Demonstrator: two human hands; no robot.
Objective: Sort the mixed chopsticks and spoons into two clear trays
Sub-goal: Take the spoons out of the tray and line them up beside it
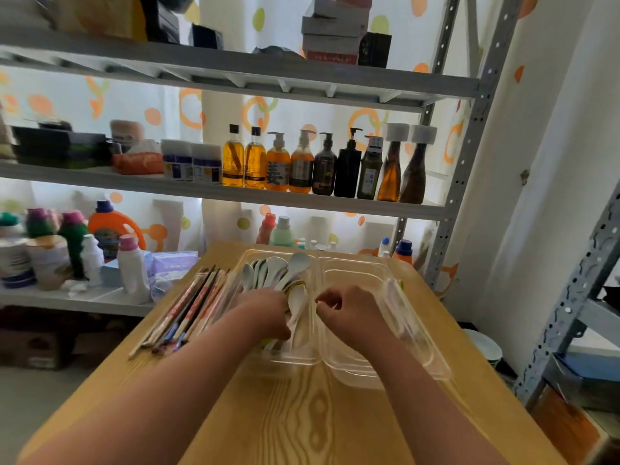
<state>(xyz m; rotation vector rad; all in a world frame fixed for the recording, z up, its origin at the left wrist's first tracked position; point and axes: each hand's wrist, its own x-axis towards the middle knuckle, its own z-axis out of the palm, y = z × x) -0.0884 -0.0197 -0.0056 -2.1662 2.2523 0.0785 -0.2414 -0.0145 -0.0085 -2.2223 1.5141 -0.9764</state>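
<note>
the spoons are gathered in the left clear tray, and their handles are gripped by the left hand. the chopsticks are laid on the wooden table just left of that tray. the right hand is held over the right clear tray with fingers curled; whether anything is pinched cannot be told.

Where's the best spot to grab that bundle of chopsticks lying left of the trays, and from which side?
Take the chopsticks around the middle of their length, coming from above with fingers across the bundle. They lie flat on the table, side by side, and the left tray sits close on their right, so a mid-length grip probably keeps them level.
</note>
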